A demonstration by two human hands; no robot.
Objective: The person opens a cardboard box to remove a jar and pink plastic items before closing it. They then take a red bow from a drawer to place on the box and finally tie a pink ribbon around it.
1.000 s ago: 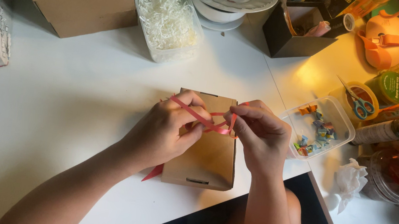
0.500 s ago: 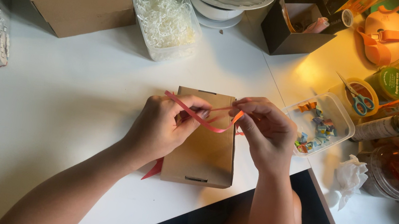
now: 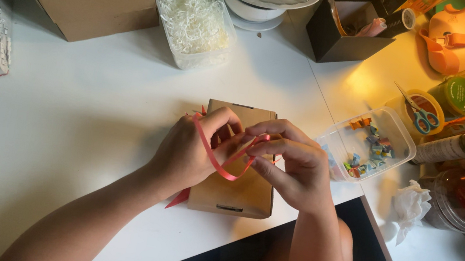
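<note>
Pinching red ribbon (image 3: 221,162): left hand (image 3: 189,155), right hand (image 3: 294,170); loop sags between, above small brown box (image 3: 233,189), long axis toward wearer.

Warm light from right; left side dimmer; sharp focus.

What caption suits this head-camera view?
Left hand and right hand loop red ribbon over a small cardboard box on a white table.
</note>
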